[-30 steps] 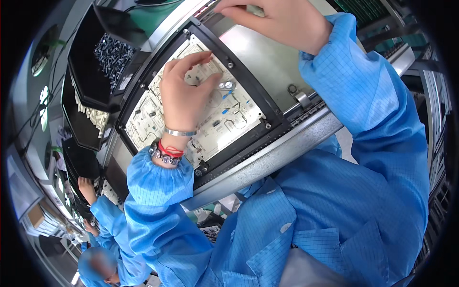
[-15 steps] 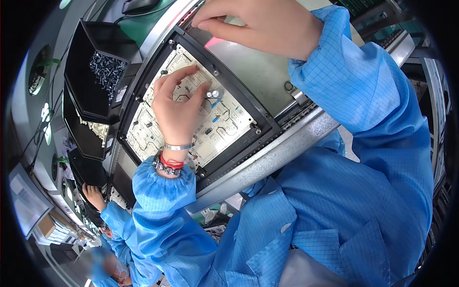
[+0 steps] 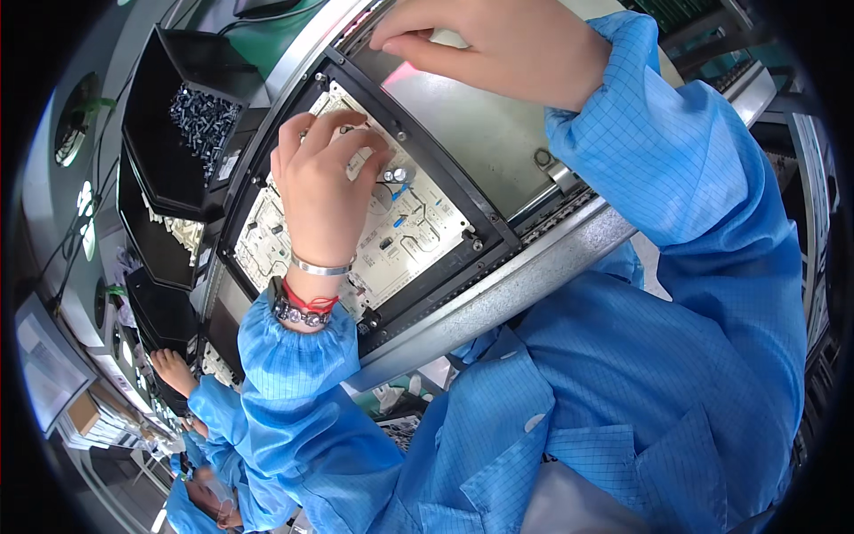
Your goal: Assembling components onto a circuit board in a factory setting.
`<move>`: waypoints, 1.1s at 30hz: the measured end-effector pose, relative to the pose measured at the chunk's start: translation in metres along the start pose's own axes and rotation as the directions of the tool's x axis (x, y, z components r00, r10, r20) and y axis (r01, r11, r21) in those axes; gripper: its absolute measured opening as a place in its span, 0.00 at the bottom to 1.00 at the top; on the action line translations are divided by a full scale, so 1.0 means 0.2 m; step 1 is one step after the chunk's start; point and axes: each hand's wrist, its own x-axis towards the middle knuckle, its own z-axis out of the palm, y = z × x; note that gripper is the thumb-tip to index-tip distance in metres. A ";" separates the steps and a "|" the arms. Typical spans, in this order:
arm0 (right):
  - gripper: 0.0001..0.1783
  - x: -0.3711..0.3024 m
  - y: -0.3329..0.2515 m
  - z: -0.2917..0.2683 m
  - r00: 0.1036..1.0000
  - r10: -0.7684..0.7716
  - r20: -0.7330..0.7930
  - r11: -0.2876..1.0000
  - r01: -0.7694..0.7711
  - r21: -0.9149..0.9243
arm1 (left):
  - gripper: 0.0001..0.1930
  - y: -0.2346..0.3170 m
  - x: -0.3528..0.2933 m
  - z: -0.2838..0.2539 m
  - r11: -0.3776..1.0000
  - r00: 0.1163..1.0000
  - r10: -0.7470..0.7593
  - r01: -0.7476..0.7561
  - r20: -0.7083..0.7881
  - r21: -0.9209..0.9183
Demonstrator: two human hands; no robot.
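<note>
A white circuit board (image 3: 418,233) lies in a black carrier frame (image 3: 463,198) on the metal conveyor rail (image 3: 534,267). My left hand (image 3: 322,191) rests on the board with its fingers curled down onto the upper part, next to a small silver capacitor (image 3: 399,174); whether it pinches a part I cannot tell. My right hand (image 3: 498,46) reaches over the far end of the frame, fingers together and pointing left, touching the rim near a grey plate (image 3: 471,133). Both arms wear blue sleeves.
Black bins stand at the left: one (image 3: 191,116) holds several small dark parts, another (image 3: 169,236) holds white parts. A co-worker in a blue coat (image 3: 209,418) works at the lower left, a hand (image 3: 169,369) reaching toward the bins.
My left hand has slid up the board toward its far end. My right hand has shifted left along the top of the frame. The view has tilted a little.
</note>
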 end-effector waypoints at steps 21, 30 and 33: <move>0.30 -0.01 -0.30 0.37 0.633 0.444 0.634 0.896 -0.341 -0.286 | 0.08 0.16 -1.25 -0.92 0.572 0.496 -0.815 0.772 -0.300 -0.278; 0.34 -0.07 0.08 0.35 0.574 -0.107 0.812 0.917 -0.260 0.304 | 0.14 0.96 -2.12 -0.01 -0.423 -0.272 -0.886 0.806 -0.376 0.415; 0.32 0.02 0.08 0.21 0.350 -0.181 0.919 0.974 -0.067 0.217 | 0.14 1.13 -2.26 0.11 -0.528 -0.452 -0.838 0.812 -0.306 0.248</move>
